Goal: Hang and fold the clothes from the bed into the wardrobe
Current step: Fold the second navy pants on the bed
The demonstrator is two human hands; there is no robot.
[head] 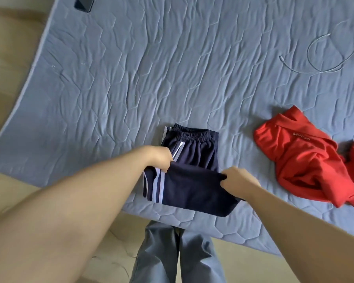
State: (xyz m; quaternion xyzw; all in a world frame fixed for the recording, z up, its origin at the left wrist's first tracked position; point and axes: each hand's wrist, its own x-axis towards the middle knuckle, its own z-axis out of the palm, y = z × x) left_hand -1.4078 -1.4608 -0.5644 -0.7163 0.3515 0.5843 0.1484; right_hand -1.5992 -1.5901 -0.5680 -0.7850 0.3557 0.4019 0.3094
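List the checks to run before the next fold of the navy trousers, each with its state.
1. Left hand pinches the folded edge of the navy trousers: ok.
2. Right hand pinches that edge too: ok.
3. Waistband flat on the bed cover: ok.
4. Red garment apart from the trousers: ok.
5. Folded layers aligned: not ok, the lower part lies skewed.
6. Wardrobe ready: cannot tell, out of view.
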